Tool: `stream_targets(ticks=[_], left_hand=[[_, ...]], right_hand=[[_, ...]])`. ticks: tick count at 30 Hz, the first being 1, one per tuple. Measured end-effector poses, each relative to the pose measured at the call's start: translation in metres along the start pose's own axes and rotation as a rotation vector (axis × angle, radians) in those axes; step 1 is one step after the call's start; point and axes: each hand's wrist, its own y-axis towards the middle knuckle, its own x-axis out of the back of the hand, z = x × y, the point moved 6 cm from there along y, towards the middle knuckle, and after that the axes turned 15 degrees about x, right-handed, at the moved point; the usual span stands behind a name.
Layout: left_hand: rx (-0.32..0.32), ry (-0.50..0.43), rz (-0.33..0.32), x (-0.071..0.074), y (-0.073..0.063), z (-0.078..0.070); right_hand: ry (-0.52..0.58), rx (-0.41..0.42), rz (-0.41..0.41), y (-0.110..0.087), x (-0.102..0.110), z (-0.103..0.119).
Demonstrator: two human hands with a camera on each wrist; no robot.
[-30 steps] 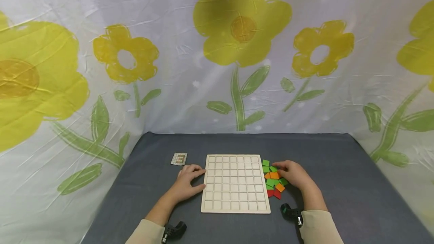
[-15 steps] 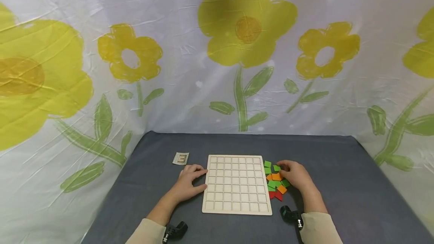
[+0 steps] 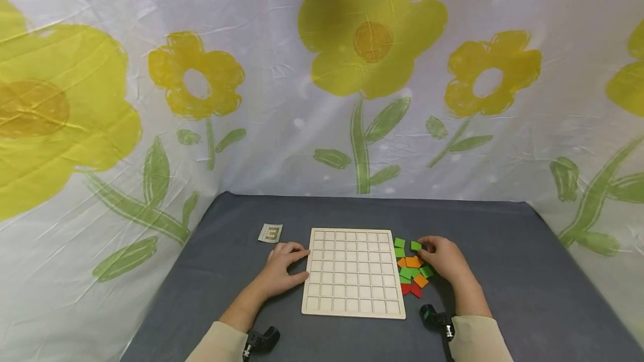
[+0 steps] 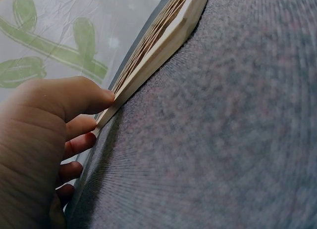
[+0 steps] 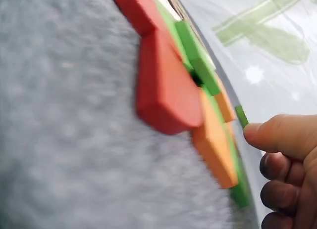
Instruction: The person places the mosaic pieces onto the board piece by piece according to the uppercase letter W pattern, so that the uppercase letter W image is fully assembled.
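A pale wooden board (image 3: 354, 315) with a grid of square recesses lies on the dark cloth. My left hand (image 3: 282, 270) rests at its left edge, thumb and forefinger spread and touching the rim; in the left wrist view the thumb (image 4: 91, 98) meets the board's side (image 4: 148, 68). To the right of the board, my right hand (image 3: 445, 257) pinches a green square tile (image 3: 416, 246) by its edge. The right wrist view shows that green tile (image 5: 241, 115) at the thumb tip, raised from the pile; the fingers below are curled.
Along the board's right edge lie several loose tiles: green ones (image 3: 406, 272), orange ones (image 3: 420, 281) and red ones (image 3: 415, 290), some overlapping. A small printed grid card (image 3: 270, 233) lies beyond my left hand. A flower-printed curtain (image 3: 282, 155) stands behind the table.
My right hand has drawn the green tile slightly away from the other tiles, up and to the right. The left hand stays at the board's edge. The head view has shifted a little.
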Motion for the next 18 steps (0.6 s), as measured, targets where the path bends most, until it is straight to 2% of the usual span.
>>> stream_targets(ticks=[4, 10, 18], left_hand=[[0.000, 0.004, -0.003, 0.000, 0.000, 0.000], [-0.008, 0.006, 0.001, 0.001, 0.000, -0.001], [-0.002, 0.013, 0.004, 0.001, 0.000, -0.002]], right_hand=[[-0.005, 0.030, -0.003, 0.002, 0.005, 0.008], [-0.035, 0.094, 0.009, 0.005, 0.007, 0.035], [-0.058, 0.189, 0.042, 0.009, -0.005, 0.063]])
